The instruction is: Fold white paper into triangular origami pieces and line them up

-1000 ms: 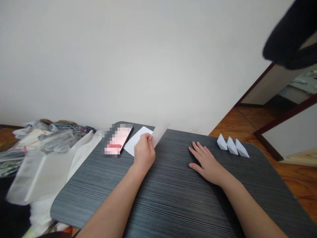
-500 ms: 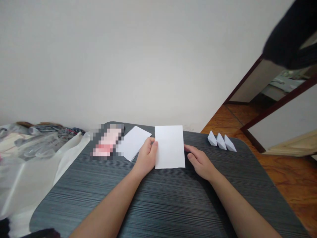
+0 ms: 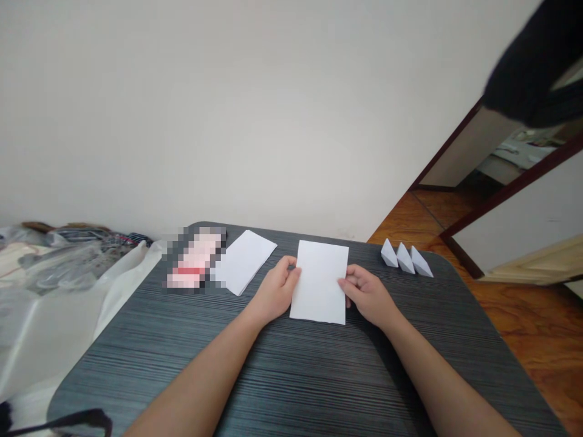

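Between my two hands is a white sheet of paper (image 3: 319,282), held by its side edges over the dark table. My left hand (image 3: 276,289) pinches the left edge, thumb on the front face and fingers behind. On the opposite edge my right hand (image 3: 368,294) grips in the same way, its thumb on the sheet. Left of the held sheet lies a small stack of white paper (image 3: 246,261). Three folded white paper shapes (image 3: 405,259) with pointed tips stand in a row at the right back of the table.
A blurred-out pink and dark object (image 3: 195,258) lies at the table's back left. The dark wood-grain table (image 3: 291,376) stands against a pale wall (image 3: 255,121). Plastic-wrapped bundles (image 3: 68,267) are heaped at the left, and wooden floor (image 3: 514,321) shows at the right.
My right hand has closed on the sheet's right edge, where its fingers were apart from it before. The sheet has shifted slightly right and nearer, and tilted a little.
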Tool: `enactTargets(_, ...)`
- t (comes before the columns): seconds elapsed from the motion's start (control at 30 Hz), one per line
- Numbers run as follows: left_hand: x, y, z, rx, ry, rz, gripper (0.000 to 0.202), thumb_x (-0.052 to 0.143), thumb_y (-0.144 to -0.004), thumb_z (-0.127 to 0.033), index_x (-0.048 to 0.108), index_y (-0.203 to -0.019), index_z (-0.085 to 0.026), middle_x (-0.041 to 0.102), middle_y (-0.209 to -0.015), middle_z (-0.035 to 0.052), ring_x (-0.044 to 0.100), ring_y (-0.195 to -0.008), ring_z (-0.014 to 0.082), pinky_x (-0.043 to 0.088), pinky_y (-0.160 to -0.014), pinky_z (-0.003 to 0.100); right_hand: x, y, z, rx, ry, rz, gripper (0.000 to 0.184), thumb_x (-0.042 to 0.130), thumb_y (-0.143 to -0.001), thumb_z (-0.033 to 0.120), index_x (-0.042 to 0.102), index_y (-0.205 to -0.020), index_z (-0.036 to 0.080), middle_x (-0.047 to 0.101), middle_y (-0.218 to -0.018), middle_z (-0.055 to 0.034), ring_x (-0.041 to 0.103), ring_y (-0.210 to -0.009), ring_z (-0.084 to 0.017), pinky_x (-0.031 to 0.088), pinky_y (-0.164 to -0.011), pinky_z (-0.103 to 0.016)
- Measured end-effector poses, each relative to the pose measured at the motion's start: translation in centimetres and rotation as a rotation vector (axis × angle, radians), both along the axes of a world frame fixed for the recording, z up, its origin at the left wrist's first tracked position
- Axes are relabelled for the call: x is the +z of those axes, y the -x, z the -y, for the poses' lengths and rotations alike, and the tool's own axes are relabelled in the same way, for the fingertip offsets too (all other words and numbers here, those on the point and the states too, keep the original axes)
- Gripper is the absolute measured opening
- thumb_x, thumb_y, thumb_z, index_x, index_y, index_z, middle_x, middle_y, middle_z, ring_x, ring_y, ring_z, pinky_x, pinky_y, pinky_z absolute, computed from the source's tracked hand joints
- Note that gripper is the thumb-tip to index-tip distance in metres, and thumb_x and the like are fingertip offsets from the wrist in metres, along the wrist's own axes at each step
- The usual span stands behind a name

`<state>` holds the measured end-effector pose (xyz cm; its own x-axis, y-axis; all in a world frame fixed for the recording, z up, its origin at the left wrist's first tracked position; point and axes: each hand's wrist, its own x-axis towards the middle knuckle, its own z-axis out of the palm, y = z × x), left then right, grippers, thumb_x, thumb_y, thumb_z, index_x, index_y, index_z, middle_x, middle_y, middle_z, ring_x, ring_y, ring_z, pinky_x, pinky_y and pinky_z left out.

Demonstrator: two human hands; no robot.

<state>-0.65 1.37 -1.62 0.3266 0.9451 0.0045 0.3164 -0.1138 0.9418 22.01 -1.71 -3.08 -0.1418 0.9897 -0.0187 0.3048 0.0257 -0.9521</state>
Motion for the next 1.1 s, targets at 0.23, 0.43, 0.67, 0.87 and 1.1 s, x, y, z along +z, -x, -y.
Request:
enactTargets(0.23,0.6,0.1,0.4,-0.126,0.102,0.095,0.026,0.042,-0.087,-0.034,0.050,-0.107,-0.020,0.059,-0.064,-0.0005,0.051,-0.051,0.0124,0.034,-0.046,0.021,0.2,-0.1,0.0,0.012,-0.010,-0.072,0.015,0.049,-0.088,0.033,0.053,-0.093,0.019,0.057,-0.058,0.0027,0.053,-0.047,-0.013,0.043,-0.048,-0.025)
enactTargets(0.43,1.0,0.1,0.4,-0.143,0.134,0.202,0.028,0.041,-0.088,-0.032,0.054,-0.108,-0.018,0.062,-0.073,0.0013,0.055,-0.059,0.0131,0.040,-0.052,0.022,0.2,-0.1,0.3,0.085,0.005,-0.163,0.023,0.049,-0.087,0.032,0.051,-0.108,0.021,0.061,-0.069,0.0006,0.055,-0.053,-0.014,0.046,-0.051,-0.027)
enactTargets(0.67,1.3,0.2,0.2,-0.125,0.068,0.156,0.029,0.043,-0.080,-0.017,0.067,-0.096,-0.019,0.065,-0.097,0.0036,0.057,-0.082,0.0160,0.044,-0.068,0.025,-0.2,-1.0,0.1,0.005,-0.123,0.000,0.022,0.056,-0.082,0.028,0.065,-0.101,0.022,0.067,-0.099,-0.0059,0.061,-0.087,-0.021,0.048,-0.075,-0.034)
enactTargets(0.87,0.4,0.4,0.2,-0.160,0.165,0.278,0.030,0.043,-0.075,-0.012,0.071,-0.084,-0.017,0.066,-0.082,0.0036,0.054,-0.070,0.0141,0.041,-0.061,0.024,-0.1,-1.0,0.1,-0.003,-0.114,0.042,0.021,0.052,-0.084,0.029,0.069,-0.091,0.020,0.068,-0.091,-0.0054,0.062,-0.082,-0.021,0.048,-0.072,-0.033)
enactTargets(1.1,0.7,0.4,0.3,-0.164,0.087,0.197,0.024,0.050,-0.081,-0.028,0.069,-0.088,-0.016,0.065,-0.083,0.0051,0.052,-0.069,0.0142,0.038,-0.059,0.023,-0.1,-1.0,0.0,-0.002,-0.143,0.056,0.021,0.051,-0.084,0.025,0.070,-0.092,0.022,0.068,-0.093,-0.0041,0.061,-0.085,-0.020,0.046,-0.077,-0.033)
